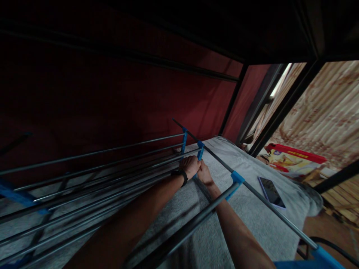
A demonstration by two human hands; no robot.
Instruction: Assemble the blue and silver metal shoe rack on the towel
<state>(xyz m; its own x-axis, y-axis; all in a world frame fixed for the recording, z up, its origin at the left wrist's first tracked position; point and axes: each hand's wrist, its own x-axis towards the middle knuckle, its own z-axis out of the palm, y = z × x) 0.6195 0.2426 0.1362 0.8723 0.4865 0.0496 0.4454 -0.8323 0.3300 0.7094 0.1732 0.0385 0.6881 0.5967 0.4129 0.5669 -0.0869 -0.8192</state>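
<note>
A rack of grey metal tubes with blue plastic connectors lies across the bed. At its far end, my left hand (191, 165), with a dark band on the wrist, is closed round a blue connector (201, 150) where the tubes meet it. My right hand (204, 173) presses against the same connector from the other side, fingers closed. The hands touch, and between them they cover the connector's middle. Long parallel tubes (134, 164) run left from there. A crossing tube (218, 158) passes just beyond my hands; another blue connector (237, 178) sits on it nearer me.
Grey fabric (246, 224) covers the bed, and a phone (271, 192) lies on it at the right. Dark bed-frame posts (283, 108) stand beyond, with a red box (297, 158) and a patterned curtain (322, 108) behind. A red wall (157, 108) closes off the far side.
</note>
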